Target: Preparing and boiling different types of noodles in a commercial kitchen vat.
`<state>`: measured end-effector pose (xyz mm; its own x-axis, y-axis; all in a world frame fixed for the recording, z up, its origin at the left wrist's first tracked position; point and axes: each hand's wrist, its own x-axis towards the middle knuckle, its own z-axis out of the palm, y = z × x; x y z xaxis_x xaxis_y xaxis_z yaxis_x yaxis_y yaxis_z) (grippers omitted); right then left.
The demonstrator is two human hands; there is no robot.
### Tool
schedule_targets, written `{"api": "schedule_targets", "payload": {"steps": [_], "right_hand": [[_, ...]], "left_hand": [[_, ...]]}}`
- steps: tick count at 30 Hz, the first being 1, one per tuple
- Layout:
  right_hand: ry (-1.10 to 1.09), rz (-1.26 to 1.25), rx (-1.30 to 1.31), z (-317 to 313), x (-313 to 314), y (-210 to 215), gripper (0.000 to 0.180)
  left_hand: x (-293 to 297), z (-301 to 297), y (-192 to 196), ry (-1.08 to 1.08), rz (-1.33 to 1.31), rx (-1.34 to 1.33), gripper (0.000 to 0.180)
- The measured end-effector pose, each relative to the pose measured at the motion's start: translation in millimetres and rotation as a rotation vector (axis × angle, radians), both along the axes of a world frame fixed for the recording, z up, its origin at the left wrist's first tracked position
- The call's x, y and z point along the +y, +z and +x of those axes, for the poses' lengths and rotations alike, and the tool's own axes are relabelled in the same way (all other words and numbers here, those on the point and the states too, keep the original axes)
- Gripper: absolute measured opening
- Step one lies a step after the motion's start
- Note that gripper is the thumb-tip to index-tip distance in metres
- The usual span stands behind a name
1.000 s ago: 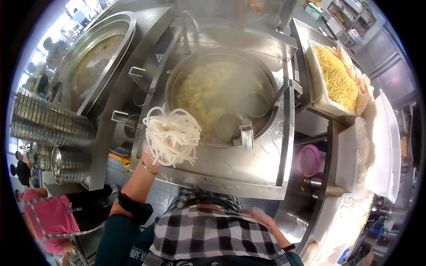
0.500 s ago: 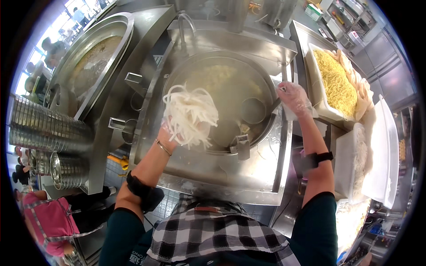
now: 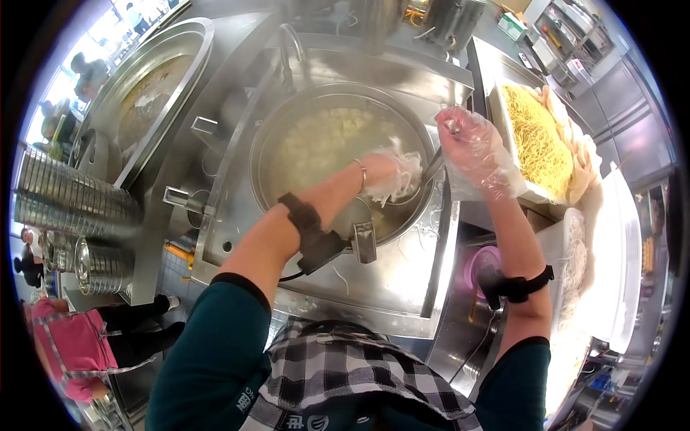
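Note:
My left hand, in a clear plastic glove, reaches over a large round pot of cloudy liquid. It holds thick white noodles, whose strands cover most of the fingers and hang over a round ladle or strainer at the pot's right side. Little of that utensil's bowl shows. My right hand, also gloved, is closed around its metal handle just beyond the right rim. Pale yellowish chunks lie in the liquid.
A strainer's metal hook sits on the pot's near rim. Yellow noodles fill a white tub to the right, with more pale noodles nearer me. A tap rises behind; stacked metal bowls stand left. A person in pink is lower left.
My left hand has carried the white noodles rightward from the pot's left side to the ladle or strainer. My right hand keeps its hold on the handle, slightly further left.

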<state>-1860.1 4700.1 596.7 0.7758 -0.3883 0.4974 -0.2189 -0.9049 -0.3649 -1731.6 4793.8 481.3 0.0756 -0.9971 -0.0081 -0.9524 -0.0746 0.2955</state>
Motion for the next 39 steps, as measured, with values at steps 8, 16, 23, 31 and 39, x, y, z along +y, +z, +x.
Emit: {"api": "schedule_targets", "payload": {"steps": [8,16,23,31,39], "right_hand": [[0.089,-0.096,-0.031,-0.1,-16.7,-27.4,0.011],[-0.054,-0.179,0.209,-11.7,-43.1,-86.5,0.019],[-0.074,-0.532,0.139,-15.0,-29.4,-85.9,0.025],[0.448,0.611,0.072,-34.2,91.6,-167.7,0.043],[0.442,1.226,0.222,-78.5,127.2,-89.2,0.031]], "left_hand": [[-43.8,22.0,-32.6,-0.181,-0.216,-0.129,0.022],[10.9,3.2,2.7,0.295,-0.341,0.635,0.019],[170.6,-9.8,-40.5,0.558,-0.419,0.951,0.014],[312.4,-84.8,-128.9,0.745,-0.303,0.479,0.012],[345.4,-142.8,-140.6,0.746,-0.187,0.466,0.007]]}}
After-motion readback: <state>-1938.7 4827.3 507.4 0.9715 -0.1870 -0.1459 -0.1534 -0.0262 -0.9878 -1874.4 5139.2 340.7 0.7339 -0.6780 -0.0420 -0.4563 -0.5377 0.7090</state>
